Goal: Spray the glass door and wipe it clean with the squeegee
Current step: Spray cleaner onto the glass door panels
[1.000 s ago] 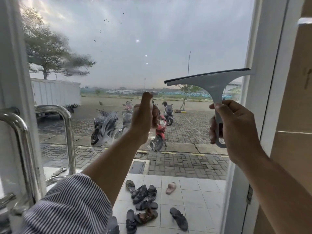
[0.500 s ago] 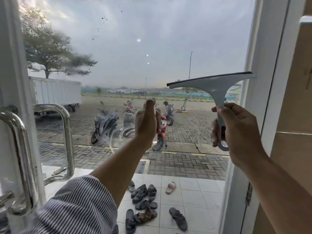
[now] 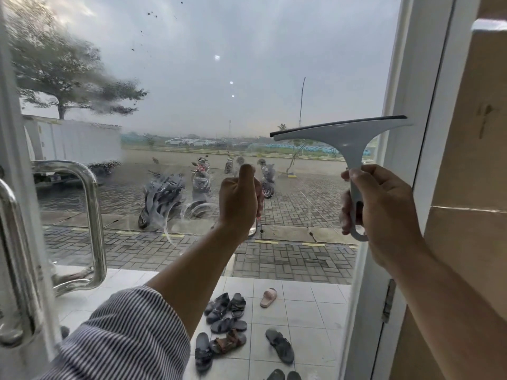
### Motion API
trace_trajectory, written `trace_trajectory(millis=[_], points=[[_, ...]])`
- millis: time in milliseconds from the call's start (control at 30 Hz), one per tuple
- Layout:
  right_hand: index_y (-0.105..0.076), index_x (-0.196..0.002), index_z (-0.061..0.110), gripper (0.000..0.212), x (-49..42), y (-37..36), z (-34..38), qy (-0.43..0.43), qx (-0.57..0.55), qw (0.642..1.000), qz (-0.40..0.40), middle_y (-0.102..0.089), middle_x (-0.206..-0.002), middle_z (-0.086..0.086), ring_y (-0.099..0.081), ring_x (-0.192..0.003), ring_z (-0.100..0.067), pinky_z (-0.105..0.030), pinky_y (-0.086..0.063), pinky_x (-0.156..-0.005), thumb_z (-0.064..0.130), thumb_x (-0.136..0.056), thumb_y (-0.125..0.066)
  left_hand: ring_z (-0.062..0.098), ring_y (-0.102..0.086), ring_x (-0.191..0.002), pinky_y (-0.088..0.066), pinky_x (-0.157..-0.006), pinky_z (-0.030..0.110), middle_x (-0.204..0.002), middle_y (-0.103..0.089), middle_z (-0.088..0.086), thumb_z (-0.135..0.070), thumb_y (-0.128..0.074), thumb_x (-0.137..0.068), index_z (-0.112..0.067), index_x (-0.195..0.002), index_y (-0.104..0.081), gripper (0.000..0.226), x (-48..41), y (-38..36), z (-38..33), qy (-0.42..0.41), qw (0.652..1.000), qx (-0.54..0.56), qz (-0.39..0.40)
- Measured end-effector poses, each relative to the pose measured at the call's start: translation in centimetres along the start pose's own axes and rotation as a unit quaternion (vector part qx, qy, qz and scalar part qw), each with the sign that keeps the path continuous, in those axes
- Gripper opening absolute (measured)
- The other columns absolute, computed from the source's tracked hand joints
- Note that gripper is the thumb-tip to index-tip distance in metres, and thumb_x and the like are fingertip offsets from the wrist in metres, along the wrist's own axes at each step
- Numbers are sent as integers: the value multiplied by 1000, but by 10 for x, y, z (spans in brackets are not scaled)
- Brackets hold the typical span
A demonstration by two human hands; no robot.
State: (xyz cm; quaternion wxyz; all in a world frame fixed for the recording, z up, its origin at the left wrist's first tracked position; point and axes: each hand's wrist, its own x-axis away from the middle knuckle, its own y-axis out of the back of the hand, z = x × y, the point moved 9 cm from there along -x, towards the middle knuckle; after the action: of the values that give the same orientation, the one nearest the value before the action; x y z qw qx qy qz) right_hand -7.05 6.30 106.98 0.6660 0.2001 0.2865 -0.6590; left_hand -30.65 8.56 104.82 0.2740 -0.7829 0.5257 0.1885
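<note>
the right hand (image 3: 384, 212) is wrapped shut round the handle of the squeegee (image 3: 348, 149), blade up and nearly level, its black rubber edge toward the glass (image 3: 247, 64) at the right side of the pane, one end close by the frame (image 3: 397, 91); whether the rubber touches the glass cannot be told. holding it by the lower handle leaves the whole blade free, which reads as getting ready for a pull along the pane's right edge. the left hand (image 3: 238, 204) is raised at mid-pane, fingers curled shut with the thumb up, round something small whose clear lower end shows under the fist. it may be the sprayer, but too little shows to say. it sits in front of the wettest patch, where droplets and curved smears blur the scooters (image 3: 162, 198) outside, so spraying there looks like the step in hand or just done. dark specks (image 3: 142, 31) remain high up, and mist covers the left part near the door handle (image 3: 90, 215), so most wiping is not yet done. the striped sleeve (image 3: 123, 338) is pushed back, probably to keep it dry.
</note>
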Motion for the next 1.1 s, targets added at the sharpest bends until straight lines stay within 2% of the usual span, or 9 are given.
trace_trajectory(millis=[167, 367, 500, 600, 700, 767, 834, 1000, 1100], points=[[-60, -100, 2, 17, 0, 8, 3, 1, 0, 1000, -3, -52, -56, -12, -46, -40, -24, -28, -42, -39, 16, -102, -50, 13, -34, -34, -31, -41, 21, -44, -42, 0, -41, -42, -104, -24, -58, -53, 50, 1, -15, 6, 36, 999, -28, 27], [-61, -101, 3, 18, 5, 23, 0, -10, 7, 1000, -27, -53, -54, -9, -47, -39, -22, -27, -41, -38, 16, -103, -49, 11, -32, -31, -27, -42, 21, -38, -38, -7, -23, -40, -103, -23, -42, -44, 61, 0, -21, -4, -20, 999, -25, -12], [-60, -99, 5, 15, 8, 28, 3, -11, 2, 1000, -27, -53, -54, -9, -46, -39, -22, -27, -41, -37, 15, -102, -49, 13, -33, -32, -29, -39, 23, -40, -41, -1, -31, -45, -102, -21, -44, -45, 58, 9, -32, 17, 38, 999, -10, 26], [-58, -101, 2, 16, 8, 30, 7, -5, -3, 1000, -27, -52, -55, -11, -45, -38, -22, -27, -40, -37, 14, -102, -49, 13, -34, -34, -29, -40, 22, -45, -42, 2, -36, -46, -102, -19, -51, -45, 53, 6, -35, 17, 67, 998, -7, 13], [-58, -103, 0, 17, 8, 33, 9, -5, -8, 999, -31, -51, -56, -12, -45, -38, -22, -28, -41, -37, 14, -102, -48, 12, -31, -32, -26, -41, 21, -43, -39, 1, -34, -43, -102, -17, -52, -43, 53, 4, -40, 4, 4, 1000, -13, 6], [-58, -102, 2, 15, 9, 35, 8, -8, -12, 999, -33, -51, -56, -12, -45, -38, -22, -29, -41, -38, 14, -102, -48, 12, -30, -31, -25, -43, 23, -39, -38, -2, -43, -43, -95, -16, -50, -44, 52, 11, -46, 4, -25, 999, -27, 28], [-58, -100, 3, 14, 11, 36, 8, -10, -14, 999, -32, -51, -55, -11, -44, -38, -22, -29, -41, -39, 14, -102, -48, 13, -29, -32, -27, -46, 26, -40, -37, 3, -45, -43, -88, -15, -47, -44, 50, 17, -52, 15, -7, 998, -14, 52], [-58, -100, 4, 14, 12, 39, 9, -7, -8, 999, -31, -51, -55, -12, -45, -39, -23, -28, -41, -39, 14, -102, -48, 16, -35, -36, -33, -46, 25, -41, -39, 3, -59, -47, -98, -16, -43, -45, 69, 12, -57, 24, 51, 997, -6, 58], [-58, -100, 4, 14, 14, 40, 9, -9, -10, 999, -36, -52, -54, -11, -45, -40, -22, -28, -41, -39, 14, -102, -49, 16, -32, -40, -29, -47, 28, -45, -37, 6, -43, -42, -105, -18, -47, -43, 64, 12, -56, 20, 50, 998, 20, 44]])
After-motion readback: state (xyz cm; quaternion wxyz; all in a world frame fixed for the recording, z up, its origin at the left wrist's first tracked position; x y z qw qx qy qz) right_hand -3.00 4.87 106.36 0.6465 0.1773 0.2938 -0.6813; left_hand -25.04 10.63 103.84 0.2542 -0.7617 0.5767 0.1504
